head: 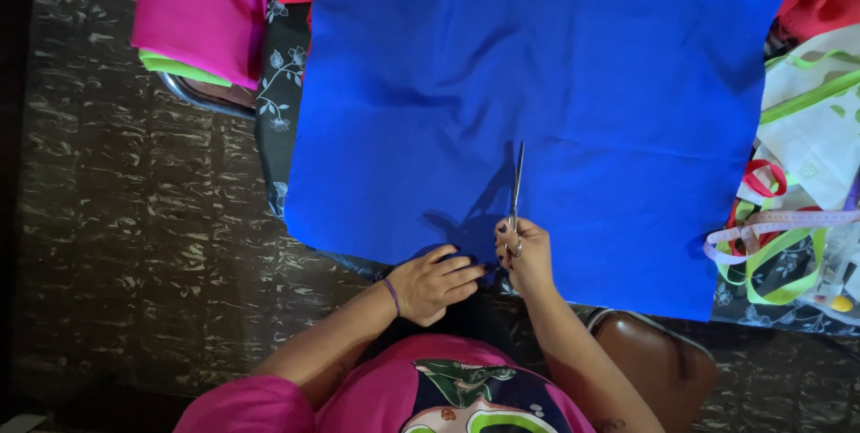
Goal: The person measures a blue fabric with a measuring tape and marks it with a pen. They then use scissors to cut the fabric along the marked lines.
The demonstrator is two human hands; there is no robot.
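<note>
Right hand grips the scissors by the handles, blades pointing away into the blue cloth. Left hand lies open, flat beside it, pinning the cloth at the worktop's near edge (steadying it).

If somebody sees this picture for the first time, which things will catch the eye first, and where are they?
The big blue cloth fills the middle of the table. At its near edge the right hand holds scissors pointing up into the cloth, while the left hand presses the edge flat beside them. A pink folded cloth lies at the top left, and coloured ribbons lie at the right.
</note>
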